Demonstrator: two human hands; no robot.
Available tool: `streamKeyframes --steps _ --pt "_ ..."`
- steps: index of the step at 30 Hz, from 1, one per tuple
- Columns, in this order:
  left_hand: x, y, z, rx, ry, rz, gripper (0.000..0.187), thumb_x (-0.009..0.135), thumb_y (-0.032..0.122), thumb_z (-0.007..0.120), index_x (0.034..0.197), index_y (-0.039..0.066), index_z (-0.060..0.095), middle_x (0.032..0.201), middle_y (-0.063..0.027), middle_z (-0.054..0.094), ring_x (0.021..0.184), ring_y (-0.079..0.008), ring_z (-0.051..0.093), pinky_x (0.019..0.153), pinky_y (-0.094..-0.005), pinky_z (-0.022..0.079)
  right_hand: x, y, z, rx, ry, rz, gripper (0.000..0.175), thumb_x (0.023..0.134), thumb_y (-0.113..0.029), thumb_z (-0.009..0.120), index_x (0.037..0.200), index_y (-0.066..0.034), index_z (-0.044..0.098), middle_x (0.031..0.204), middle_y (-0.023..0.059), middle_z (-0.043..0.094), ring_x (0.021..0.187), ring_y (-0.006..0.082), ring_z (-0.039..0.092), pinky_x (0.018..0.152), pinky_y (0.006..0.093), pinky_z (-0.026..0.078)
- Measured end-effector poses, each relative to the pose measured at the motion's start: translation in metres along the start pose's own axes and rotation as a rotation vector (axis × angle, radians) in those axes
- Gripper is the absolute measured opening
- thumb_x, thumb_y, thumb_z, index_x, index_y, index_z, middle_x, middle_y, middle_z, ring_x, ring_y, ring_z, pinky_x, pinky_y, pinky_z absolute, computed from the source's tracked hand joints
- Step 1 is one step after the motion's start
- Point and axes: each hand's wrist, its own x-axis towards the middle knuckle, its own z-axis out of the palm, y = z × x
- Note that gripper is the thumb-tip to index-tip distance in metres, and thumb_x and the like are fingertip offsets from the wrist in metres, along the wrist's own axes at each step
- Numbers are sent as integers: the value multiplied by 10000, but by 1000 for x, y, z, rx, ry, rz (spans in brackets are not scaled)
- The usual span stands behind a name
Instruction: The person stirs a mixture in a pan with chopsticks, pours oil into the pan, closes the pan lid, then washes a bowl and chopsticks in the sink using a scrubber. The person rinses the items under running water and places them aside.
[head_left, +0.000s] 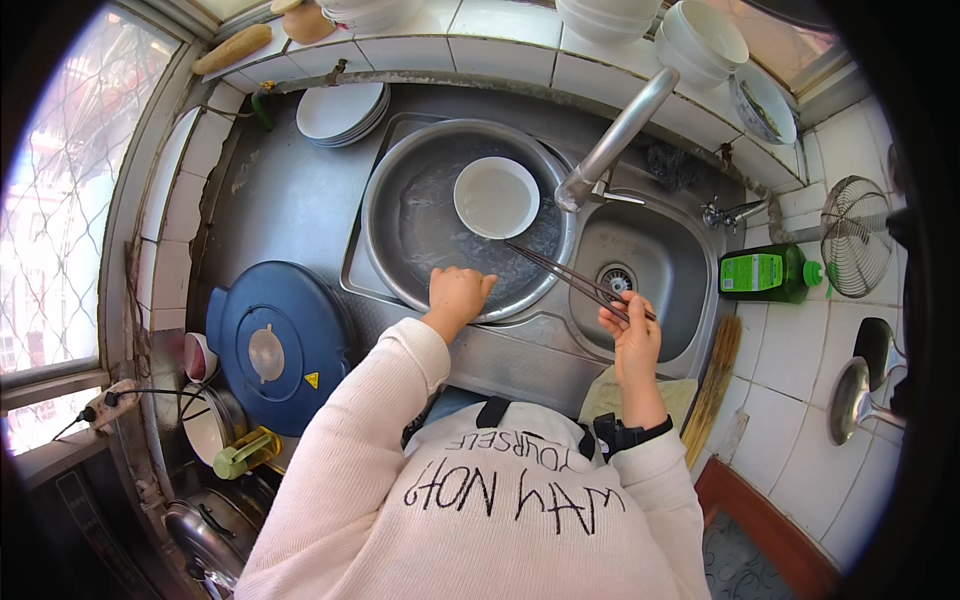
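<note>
A pair of dark chopsticks (564, 273) is gripped near the thick ends by my right hand (636, 328), above the near edge of the small sink. Their thin tips reach over a wide metal basin (369, 217), close to the near rim of a white bowl (496, 198). That bowl sits in the basin's water, with cloudy liquid inside it. My left hand (459, 292) is curled into a fist over the basin's near rim; no object shows in it. The palm side is hidden from view.
A faucet (626, 131) arches above the steel sink (664, 262). Stacked white plates (341, 112) stand behind left. A blue round lid (281, 345) lies at left, and a green detergent bottle (765, 274) at right. White bowls (701, 45) line the tiled ledge.
</note>
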Motion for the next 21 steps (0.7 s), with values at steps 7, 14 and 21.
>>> streamKeyframes --steps 7,14,21 --pt "-18 36 -18 -334 -14 163 317 899 355 562 1059 133 722 1007 -99 694 1058 -283 566 894 -413 396 -10 -3 -5 74 -85 -62 263 1005 -269 512 1050 -25 598 914 71 636 791 183 672 739 300 573" --pt "1 -19 8 239 -173 -124 487 889 446 546 1229 106 620 1259 -136 603 1252 -305 468 1021 -468 333 -9 14 44 -997 -334 -613 114 918 -176 597 955 -86 656 884 77 624 726 255 633 646 347 506" --pt "-10 -9 13 14 -117 2 502 886 456 517 1216 99 644 1178 -148 655 1209 -326 520 1055 -500 303 -4 25 58 -1038 -405 -634 91 884 -159 626 940 -114 683 874 64 628 718 269 624 629 350 494"
